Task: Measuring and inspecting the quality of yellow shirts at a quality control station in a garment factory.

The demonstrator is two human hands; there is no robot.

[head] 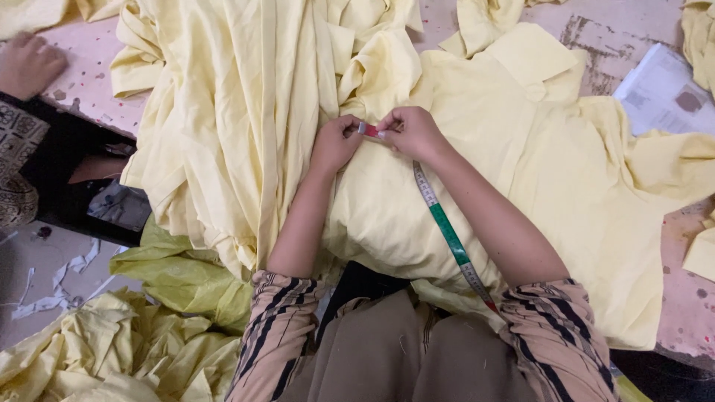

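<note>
Pinching the red end of a measuring tape (pixel 447 231) between them, the left hand (pixel 337 141) and right hand (pixel 410 132) press it onto a pale yellow shirt (pixel 551 186) spread on the pink worktable (pixel 89 74); another person's hand (pixel 26 63) rests at the table's far corner.

Pale yellow shirt (pixel 521 179); measuring tape (pixel 447 231), white, green, red-tipped; sleeves (pixel 283 327), tan with black stripes; pink speckled tabletop (pixel 89 67).

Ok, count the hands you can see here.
3. The left hand and right hand meet at the end of the tape measure on the yellow garment. Another person's hand rests top left; more may be hidden.
</note>
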